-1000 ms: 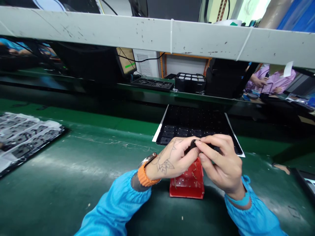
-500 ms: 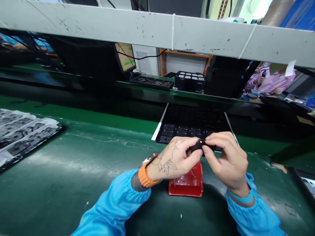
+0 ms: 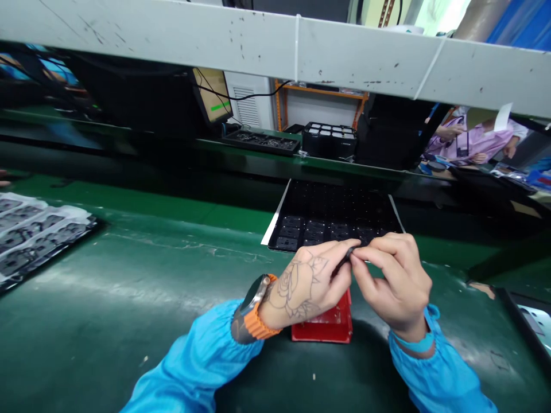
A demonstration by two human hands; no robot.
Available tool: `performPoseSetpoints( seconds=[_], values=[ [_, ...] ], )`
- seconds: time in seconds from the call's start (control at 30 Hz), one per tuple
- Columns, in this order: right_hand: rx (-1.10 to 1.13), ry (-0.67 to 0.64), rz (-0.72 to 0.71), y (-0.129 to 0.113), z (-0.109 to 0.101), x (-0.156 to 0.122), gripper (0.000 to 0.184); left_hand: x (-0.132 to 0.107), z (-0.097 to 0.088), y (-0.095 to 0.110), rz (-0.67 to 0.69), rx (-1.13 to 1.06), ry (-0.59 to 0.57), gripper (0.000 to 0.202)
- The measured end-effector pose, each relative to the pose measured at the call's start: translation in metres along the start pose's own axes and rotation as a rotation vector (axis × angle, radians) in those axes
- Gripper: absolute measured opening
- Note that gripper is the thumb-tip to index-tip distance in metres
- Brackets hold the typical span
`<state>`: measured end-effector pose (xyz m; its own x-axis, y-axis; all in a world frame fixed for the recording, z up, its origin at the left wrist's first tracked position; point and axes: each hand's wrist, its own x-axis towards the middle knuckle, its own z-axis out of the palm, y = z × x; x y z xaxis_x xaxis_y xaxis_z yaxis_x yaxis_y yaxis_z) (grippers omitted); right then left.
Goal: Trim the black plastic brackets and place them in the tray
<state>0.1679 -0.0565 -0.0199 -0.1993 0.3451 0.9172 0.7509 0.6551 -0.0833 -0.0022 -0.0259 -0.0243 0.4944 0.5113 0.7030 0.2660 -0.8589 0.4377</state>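
My left hand (image 3: 305, 284), tattooed and with an orange-strapped watch at the wrist, meets my right hand (image 3: 394, 281) above a small red bin (image 3: 328, 327). Both hands pinch the same small black part (image 3: 349, 252) between thumb and fingers; most of it is hidden by the fingertips. Just beyond the hands lies a black tray (image 3: 333, 215) with rows of pockets, some holding dark parts. Both sleeves are bright blue.
A green belt surface (image 3: 129, 287) runs across the view. At the left edge lies a tray of dark parts in clear wrap (image 3: 34, 235). A grey rail (image 3: 275, 49) crosses overhead. Beyond are a monitor (image 3: 213, 100), more black trays (image 3: 329, 137), and a person in pink (image 3: 473, 143).
Both hands have drawn closer to me and slightly left, fingers tighter together round the black part. The view has shifted a little, so the trays sit lower left.
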Motion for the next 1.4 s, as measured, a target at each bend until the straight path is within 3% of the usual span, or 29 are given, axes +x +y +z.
performPoseSetpoints(
  seconds=[0.23,0.47,1.0,1.4],
  values=[
    [-0.019,0.083,-0.071,0.001,0.004,-0.002,0.017,-0.002,0.001,0.007,0.03,0.066,0.003,0.036],
    [0.005,0.052,-0.082,0.006,0.004,-0.003,0.008,-0.003,0.001,0.009,0.026,0.035,-0.002,0.034],
    [-0.003,0.033,-0.191,0.01,-0.003,-0.002,0.01,0.0,-0.004,0.008,0.07,-0.039,-0.016,0.035],
    [0.073,0.13,-0.117,0.006,-0.001,-0.002,0.016,0.002,-0.004,0.003,0.119,-0.042,0.042,0.045]
  ],
)
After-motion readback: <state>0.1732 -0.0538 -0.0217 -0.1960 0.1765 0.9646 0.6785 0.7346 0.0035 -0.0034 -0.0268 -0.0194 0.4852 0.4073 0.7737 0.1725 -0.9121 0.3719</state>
